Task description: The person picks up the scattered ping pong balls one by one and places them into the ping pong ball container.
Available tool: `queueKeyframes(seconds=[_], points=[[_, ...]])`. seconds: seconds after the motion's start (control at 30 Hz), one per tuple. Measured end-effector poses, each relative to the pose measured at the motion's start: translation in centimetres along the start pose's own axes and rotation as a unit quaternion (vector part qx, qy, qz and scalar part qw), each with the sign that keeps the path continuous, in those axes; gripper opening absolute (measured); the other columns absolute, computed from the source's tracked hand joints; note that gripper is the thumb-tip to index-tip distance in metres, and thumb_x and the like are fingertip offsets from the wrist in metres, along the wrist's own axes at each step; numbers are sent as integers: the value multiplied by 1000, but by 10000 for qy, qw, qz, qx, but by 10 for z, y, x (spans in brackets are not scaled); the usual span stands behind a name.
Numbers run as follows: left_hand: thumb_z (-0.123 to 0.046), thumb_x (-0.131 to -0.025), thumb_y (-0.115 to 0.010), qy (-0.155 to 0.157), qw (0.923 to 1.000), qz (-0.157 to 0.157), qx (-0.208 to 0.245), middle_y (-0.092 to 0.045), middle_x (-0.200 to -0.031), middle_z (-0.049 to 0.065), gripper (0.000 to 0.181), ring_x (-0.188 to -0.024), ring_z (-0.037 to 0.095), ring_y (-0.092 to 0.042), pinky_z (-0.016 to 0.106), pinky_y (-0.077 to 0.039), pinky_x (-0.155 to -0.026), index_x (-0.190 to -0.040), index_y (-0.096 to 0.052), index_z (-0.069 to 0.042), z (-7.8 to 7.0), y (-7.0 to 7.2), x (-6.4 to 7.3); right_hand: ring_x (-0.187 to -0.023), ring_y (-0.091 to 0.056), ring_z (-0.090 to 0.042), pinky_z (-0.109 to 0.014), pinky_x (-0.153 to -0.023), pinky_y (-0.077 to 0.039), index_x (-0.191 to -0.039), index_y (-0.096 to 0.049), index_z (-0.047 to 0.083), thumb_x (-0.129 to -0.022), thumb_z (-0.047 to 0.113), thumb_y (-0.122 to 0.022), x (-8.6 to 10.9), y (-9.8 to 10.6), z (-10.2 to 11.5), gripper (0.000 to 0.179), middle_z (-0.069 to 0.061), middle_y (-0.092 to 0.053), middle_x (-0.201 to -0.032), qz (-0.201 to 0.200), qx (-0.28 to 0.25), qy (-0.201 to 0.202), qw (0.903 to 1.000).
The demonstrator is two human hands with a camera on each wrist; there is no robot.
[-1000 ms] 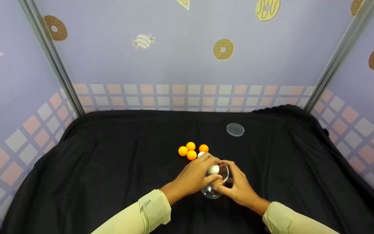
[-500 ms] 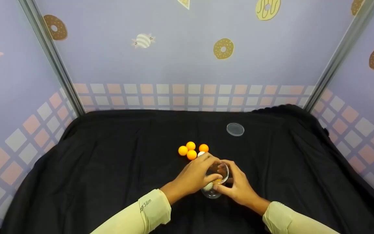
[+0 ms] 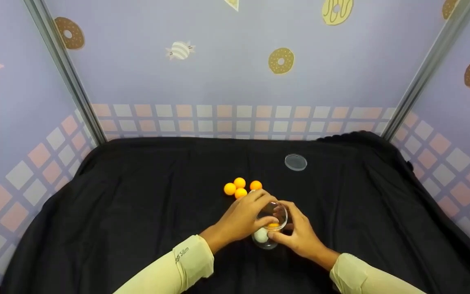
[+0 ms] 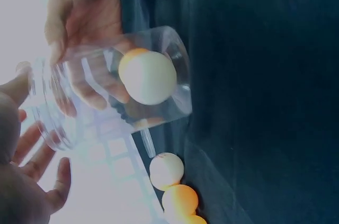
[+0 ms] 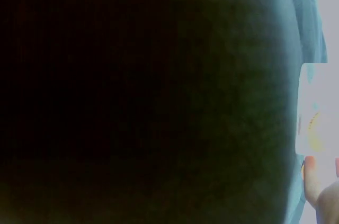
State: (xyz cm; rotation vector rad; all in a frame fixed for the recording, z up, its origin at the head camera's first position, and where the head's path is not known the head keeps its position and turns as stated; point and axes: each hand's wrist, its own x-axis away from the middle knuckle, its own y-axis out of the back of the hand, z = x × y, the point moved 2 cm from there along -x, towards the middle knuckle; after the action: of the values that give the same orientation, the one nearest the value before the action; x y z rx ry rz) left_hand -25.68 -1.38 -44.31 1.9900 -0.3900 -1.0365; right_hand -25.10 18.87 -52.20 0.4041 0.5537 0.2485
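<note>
A clear plastic jar (image 3: 268,243) stands on the black cloth, with a white ball (image 4: 151,78) and an orange ball (image 4: 130,60) in its bottom. My right hand (image 3: 300,234) grips the jar's right side, thumb in front and fingers behind. At the jar's mouth is my left hand (image 3: 241,218), its thumb by the rim and its fingers loosely spread, with no ball between them. Several orange table tennis balls (image 3: 229,188) lie beyond the left hand. Near them a white ball (image 4: 167,170) shows in the left wrist view; in the head view the left hand mostly hides it.
A round clear lid (image 3: 295,162) lies flat farther back on the black cloth (image 3: 137,204). Patterned purple walls (image 3: 227,73) enclose the table at the back and both sides. Most of the right wrist view is dark and blocked.
The white ball at the jar's mouth, under my left fingers one second ago, has dropped to the bottom. Both hands have hardly moved.
</note>
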Motion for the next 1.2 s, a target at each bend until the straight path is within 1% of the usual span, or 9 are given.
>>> queueKeyframes(seconds=[0.1, 0.17, 0.23, 0.37, 0.53, 0.63, 0.8, 0.97, 1.2], points=[[-42, -99, -65, 28, 9992, -296, 266, -64, -113, -2, 34, -96, 12, -67, 22, -56, -86, -120, -66, -16, 8, -1, -2, -113, -64, -34, -31, -76, -63, -144, -47, 19, -81, 25, -87, 0, 0, 0, 75, -13, -60, -128, 33, -20, -26, 10000], [-39, -101, -63, 200, 9976, -461, 482, -64, -111, -2, 31, -93, 12, -66, 24, -56, -84, -119, -67, -14, 16, -1, -3, -114, -64, -34, -31, -76, -63, -143, -47, 21, -80, 25, -87, -1, 0, 0, 75, -13, -61, -128, 43, -5, -34, 10000], [-36, -102, -63, 409, 9958, -619, 532, -64, -110, -2, 28, -93, 13, -66, 26, -57, -82, -119, -67, -15, 25, -1, -4, -115, -64, -34, -31, -76, -63, -143, -47, 22, -80, 26, -88, -1, 0, -1, 75, -17, -61, -127, 18, 7, -25, 10000], [-32, -102, -63, 804, 9928, -851, 263, -66, -112, -1, 23, -95, 18, -68, 33, -58, -82, -117, -68, -16, 47, -2, -4, -115, -65, -31, -32, -75, -63, -142, -48, 21, -78, 26, -89, -2, -1, -1, 76, -22, -61, -125, -57, 27, -31, 10000], [-29, -100, -66, 1179, 9881, -917, -362, -67, -113, 0, 21, -97, 22, -69, 41, -58, -82, -116, -69, -16, 77, -3, 4, -115, -65, -28, -31, -76, -62, -142, -49, 20, -78, 29, -89, 1, -4, -1, 76, -20, -62, -125, -52, 147, -169, 9997], [-29, -100, -66, 1385, 9849, -742, -733, -66, -115, 1, 22, -100, 24, -67, 45, -57, -82, -117, -69, -17, 91, -4, 9, -115, -65, -27, -30, -77, -62, -141, -50, 20, -78, 30, -89, 2, -4, -1, 75, -19, -63, -125, -41, 172, -228, 9996], [-27, -100, -66, 1698, 9779, -223, -1199, -64, -122, 2, 27, -103, 28, -64, 48, -55, -79, -125, -68, -16, 110, -10, 13, -115, -65, -29, -31, -77, -62, -140, -51, 21, -77, 27, -90, 2, -4, 0, 74, -20, -63, -124, -84, 96, -211, 9997], [-22, -99, -66, 1854, 9731, 169, -1359, -63, -126, 2, 28, -105, 29, -63, 49, -53, -80, -127, -67, -16, 122, -16, 13, -114, -65, -30, -30, -76, -62, -140, -52, 19, -76, 26, -90, 1, -1, 1, 75, -18, -64, -123, -123, 61, -147, 9998], [-24, -101, -63, 2085, 9658, 632, -1408, -62, -126, 2, 27, -104, 28, -61, 50, -53, -83, -128, -66, -18, 131, -21, 13, -114, -65, -31, -30, -76, -62, -141, -51, 16, -75, 23, -91, 0, -1, 0, 77, -18, -64, -123, -139, 33, -154, 9998]])
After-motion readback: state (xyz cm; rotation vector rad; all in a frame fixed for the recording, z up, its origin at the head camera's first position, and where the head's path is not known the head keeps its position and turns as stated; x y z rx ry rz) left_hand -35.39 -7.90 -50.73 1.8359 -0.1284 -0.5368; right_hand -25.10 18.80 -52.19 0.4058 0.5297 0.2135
